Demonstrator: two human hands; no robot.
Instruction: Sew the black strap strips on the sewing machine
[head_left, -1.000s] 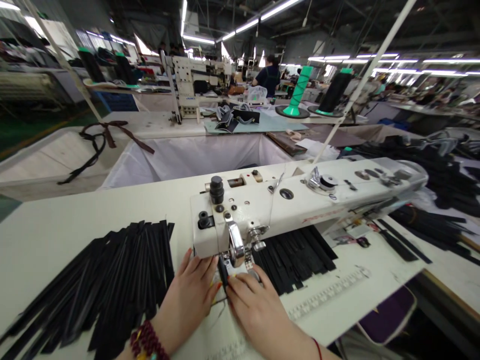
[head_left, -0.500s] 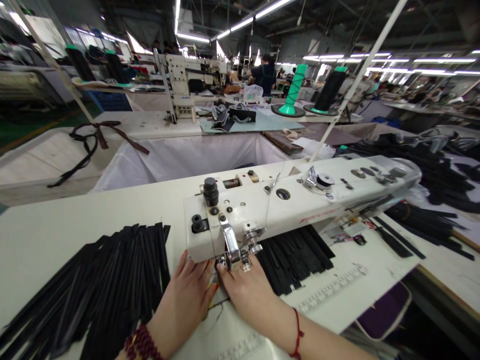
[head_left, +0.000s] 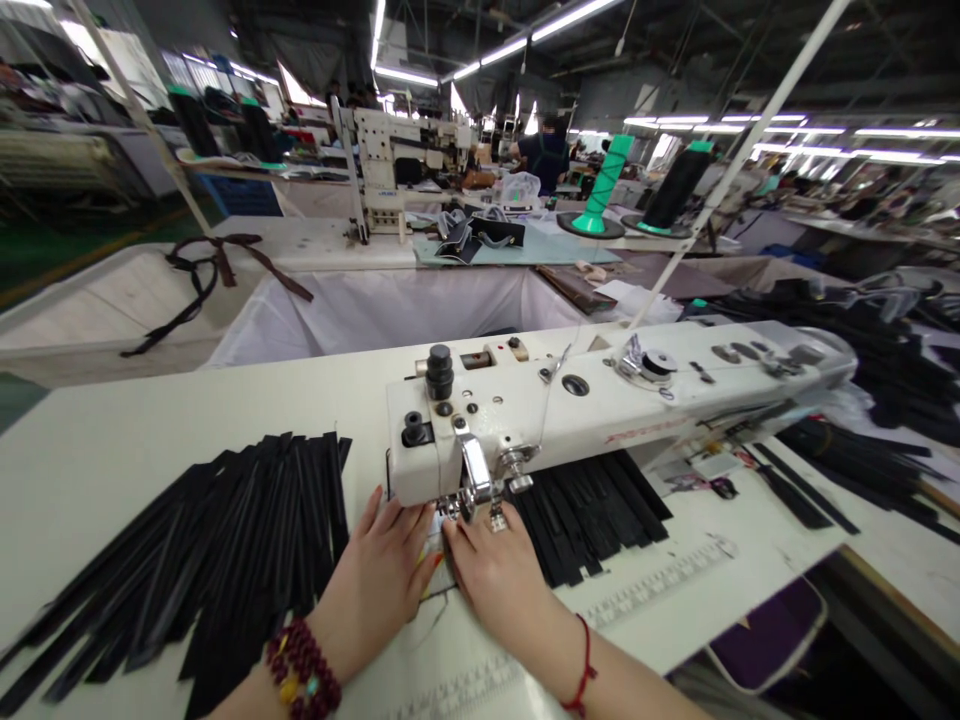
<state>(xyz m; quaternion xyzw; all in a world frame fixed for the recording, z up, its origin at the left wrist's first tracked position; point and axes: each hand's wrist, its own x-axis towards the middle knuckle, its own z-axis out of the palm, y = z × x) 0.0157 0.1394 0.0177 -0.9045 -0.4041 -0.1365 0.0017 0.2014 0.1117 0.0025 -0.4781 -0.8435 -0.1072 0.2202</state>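
Observation:
The white sewing machine (head_left: 600, 400) stretches across the table, with its metal presser parts (head_left: 476, 480) above my fingertips. My left hand (head_left: 379, 565) lies flat left of the needle area, fingers stretched forward and thumb apart. Close beside it, my right hand (head_left: 495, 560) rests with its fingers reaching under the machine head; its fingertips are partly hidden. Whatever lies beneath the fingers is too covered to make out. A fanned pile of black strips (head_left: 247, 540) is left of my left hand. More black strips (head_left: 592, 515) lie in a row under the machine arm.
A ruler scale (head_left: 660, 580) runs along the table's near side. Beyond the table is a white cloth-lined bin (head_left: 375, 310). Green and black thread cones (head_left: 600, 190) stand behind the machine. Black pieces (head_left: 885, 370) are heaped at right. Another person (head_left: 545, 155) is farther back.
The view has shifted, so the scene appears slightly farther right. The dark strip visible between my hands earlier no longer shows there. Both hands stay by the needle.

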